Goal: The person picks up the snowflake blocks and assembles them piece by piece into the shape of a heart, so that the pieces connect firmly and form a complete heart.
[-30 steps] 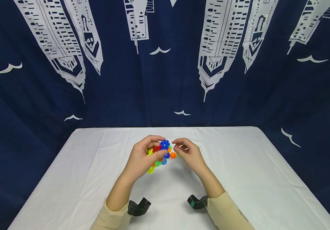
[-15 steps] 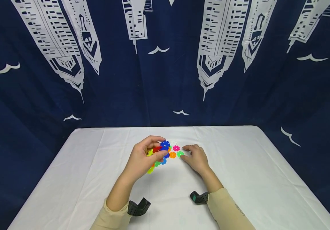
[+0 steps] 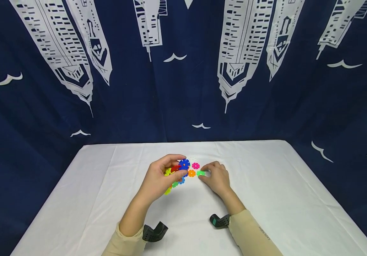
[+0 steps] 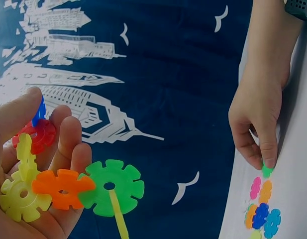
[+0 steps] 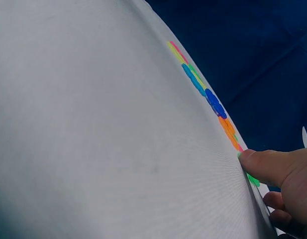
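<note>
My left hand point(image 3: 159, 176) holds up a chain of joined flower-shaped plastic discs, with the thumb and fingers curled round it. In the left wrist view, the chain includes a blue disc point(image 4: 40, 110), a red disc point(image 4: 39, 139), yellow discs point(image 4: 24, 204), an orange disc point(image 4: 61, 189) and a green disc point(image 4: 128, 186) lowest out from the palm. On the table, my right hand point(image 3: 216, 177) pinches a loose green disc point(image 3: 200, 173) between thumb and fingers. Beside it lie a pink disc point(image 3: 195, 166) and an orange disc point(image 3: 191, 173).
Several more loose discs, such as a dark blue disc point(image 4: 260, 215) and a light blue disc point(image 4: 272, 224), lie close together on the white tablecloth point(image 3: 266, 199), partly behind my left hand. A navy curtain point(image 3: 183, 92) with white buildings hangs behind the table.
My right hand has moved right and down from near the left hand, uncovering the pink and green discs, then closed its fingertips on the green one. The left hand stays nearly still.
</note>
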`<state>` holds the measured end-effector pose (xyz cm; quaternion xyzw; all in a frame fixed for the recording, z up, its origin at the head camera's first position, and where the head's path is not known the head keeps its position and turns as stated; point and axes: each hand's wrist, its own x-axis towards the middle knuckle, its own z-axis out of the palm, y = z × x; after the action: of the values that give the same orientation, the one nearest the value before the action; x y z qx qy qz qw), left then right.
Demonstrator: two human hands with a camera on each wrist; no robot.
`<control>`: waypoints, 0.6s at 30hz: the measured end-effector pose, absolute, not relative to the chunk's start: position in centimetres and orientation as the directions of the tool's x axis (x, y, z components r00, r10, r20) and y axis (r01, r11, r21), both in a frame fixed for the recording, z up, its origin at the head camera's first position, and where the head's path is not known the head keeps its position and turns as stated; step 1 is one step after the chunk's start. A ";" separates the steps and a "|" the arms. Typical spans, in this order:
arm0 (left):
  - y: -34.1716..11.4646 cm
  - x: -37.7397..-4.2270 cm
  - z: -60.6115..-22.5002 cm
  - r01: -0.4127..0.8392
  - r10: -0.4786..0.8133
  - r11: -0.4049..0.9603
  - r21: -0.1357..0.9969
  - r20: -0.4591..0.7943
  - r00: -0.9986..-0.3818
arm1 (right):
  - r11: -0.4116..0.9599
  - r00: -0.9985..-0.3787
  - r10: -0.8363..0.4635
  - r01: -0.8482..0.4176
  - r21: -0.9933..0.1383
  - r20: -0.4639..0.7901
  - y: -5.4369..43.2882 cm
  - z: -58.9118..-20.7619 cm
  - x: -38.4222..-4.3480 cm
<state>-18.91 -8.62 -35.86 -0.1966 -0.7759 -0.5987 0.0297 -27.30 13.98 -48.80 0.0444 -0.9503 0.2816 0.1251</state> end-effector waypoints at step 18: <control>-8.5 -18.8 -35.9 0.354 0.285 0.182 0.917 0.296 -0.912 | 0.578 -0.963 -0.077 -0.253 -0.776 0.257 14.5 -46.7 -26.9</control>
<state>-18.77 -8.47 -35.88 -0.2080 -0.7683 -0.6047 0.0288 -26.90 14.52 -46.66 0.0937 -0.8829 0.4497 0.0978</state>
